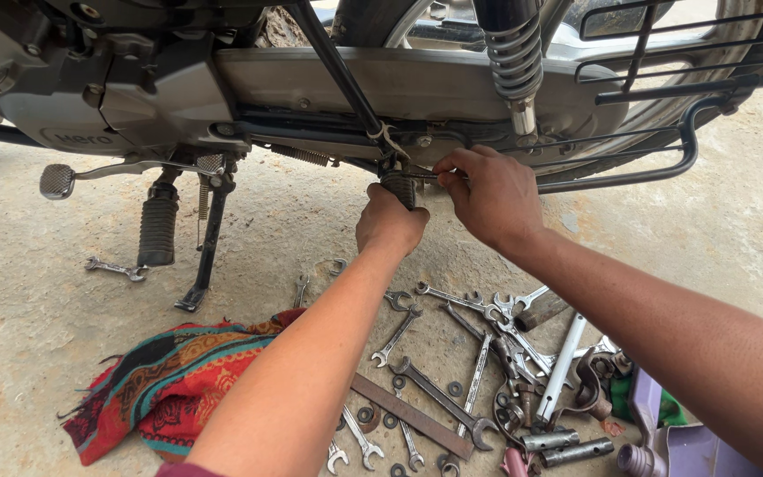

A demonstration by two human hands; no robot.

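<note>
We see our left hand wrapped tight around the rubber-sleeved rear footrest, just below the motorcycle's chain cover. Our right hand sits just right of the footrest, its fingers pinched on a slim metal part at the footrest's bracket; what it is, we cannot tell. The footrest's long axis runs steeply up toward the frame. Spanners lie on the ground below.

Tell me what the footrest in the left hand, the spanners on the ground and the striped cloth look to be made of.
The footrest gripped by the left hand looks like black ribbed rubber, matte and grooved. The spanners look like bare steel, grey with dull glints, some worn. The striped cloth looks like woven fabric, soft folds and frayed edges; the fibre cannot be told.
</note>
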